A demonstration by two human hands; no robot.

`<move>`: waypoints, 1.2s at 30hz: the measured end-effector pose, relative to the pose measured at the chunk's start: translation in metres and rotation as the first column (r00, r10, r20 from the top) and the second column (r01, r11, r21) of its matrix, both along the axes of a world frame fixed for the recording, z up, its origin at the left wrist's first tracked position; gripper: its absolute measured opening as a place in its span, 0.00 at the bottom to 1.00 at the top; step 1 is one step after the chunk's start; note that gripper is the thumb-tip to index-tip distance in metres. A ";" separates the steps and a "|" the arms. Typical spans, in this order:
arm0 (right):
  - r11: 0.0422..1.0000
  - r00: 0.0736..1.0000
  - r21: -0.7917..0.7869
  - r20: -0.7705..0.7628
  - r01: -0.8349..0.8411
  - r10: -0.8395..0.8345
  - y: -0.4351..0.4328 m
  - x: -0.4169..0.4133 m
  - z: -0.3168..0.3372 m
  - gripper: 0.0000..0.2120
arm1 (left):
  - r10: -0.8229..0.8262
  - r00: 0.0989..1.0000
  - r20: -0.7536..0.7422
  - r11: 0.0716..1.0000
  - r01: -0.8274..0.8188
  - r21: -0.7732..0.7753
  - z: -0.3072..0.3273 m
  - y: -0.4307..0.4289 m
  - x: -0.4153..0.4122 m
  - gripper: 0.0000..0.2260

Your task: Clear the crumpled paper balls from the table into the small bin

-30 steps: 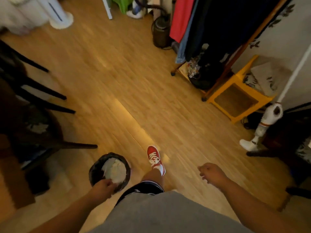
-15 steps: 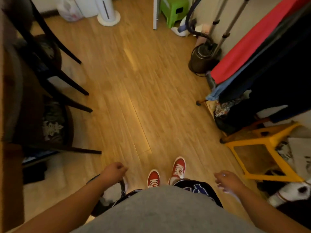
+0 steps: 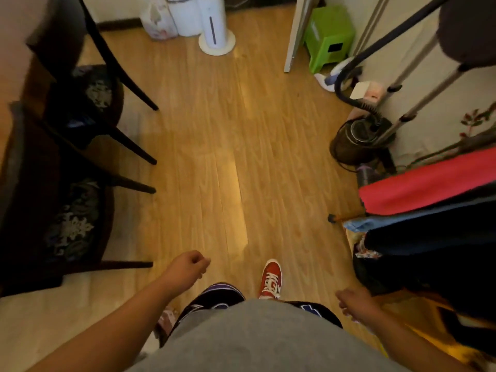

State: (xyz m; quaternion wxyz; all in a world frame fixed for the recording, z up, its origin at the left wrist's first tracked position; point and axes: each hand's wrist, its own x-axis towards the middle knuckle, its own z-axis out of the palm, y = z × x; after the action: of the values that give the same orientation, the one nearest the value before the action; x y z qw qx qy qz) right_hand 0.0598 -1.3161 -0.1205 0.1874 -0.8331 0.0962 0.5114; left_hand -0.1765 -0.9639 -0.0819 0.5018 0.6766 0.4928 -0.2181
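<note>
The left hand [image 3: 185,267] is curled shut and holds nothing, left of the red shoe [image 3: 271,277]; the blurry right hand [image 3: 354,302] is hard to tell; the bin is hidden.

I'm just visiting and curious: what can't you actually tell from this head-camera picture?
- Bin and paper balls: not visible in the head view; a blurred pale scrap by the left arm cannot be identified.
- Table: only a dark blurred edge at the frame's left.
- Left hand: curled, contents hidden by its own fingers.
- Right hand: blurred, grip unclear.
- One foot: hidden under the shirt; only one shoe shows.
</note>
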 end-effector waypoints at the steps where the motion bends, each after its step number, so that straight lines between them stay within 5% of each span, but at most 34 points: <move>1: 0.998 0.998 0.014 0.004 -0.067 0.067 0.020 0.017 0.000 0.10 | 0.026 1.000 -0.014 1.000 -0.026 0.011 0.001 0.005 0.000 0.10; 6: 0.934 0.938 0.095 0.063 -0.345 0.340 0.135 0.092 -0.003 0.10 | 0.187 0.975 -0.118 0.982 -0.186 0.024 -0.007 0.035 -0.015 0.11; 12: 0.875 0.887 0.150 0.127 -0.460 0.444 0.278 0.155 -0.013 0.07 | 0.302 0.931 -0.208 0.952 -0.307 0.008 -0.037 0.093 -0.017 0.10; 23: 0.915 0.919 0.113 0.131 -0.387 0.372 0.402 0.248 0.025 0.09 | 0.230 0.961 -0.151 0.973 -0.228 0.032 -0.029 0.277 0.094 0.10; 36: 0.927 0.926 -0.018 0.021 -0.375 0.376 0.537 0.410 -0.010 0.12 | 0.295 0.955 0.013 0.955 -0.296 0.009 -0.005 0.464 0.310 0.11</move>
State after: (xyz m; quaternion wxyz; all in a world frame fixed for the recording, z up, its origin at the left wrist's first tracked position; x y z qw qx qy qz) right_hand 0.4695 -0.7793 -0.1302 0.0817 -0.8435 -0.0638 0.5271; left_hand 0.1333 -0.5002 -0.0865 0.5279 0.5993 0.5867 -0.1342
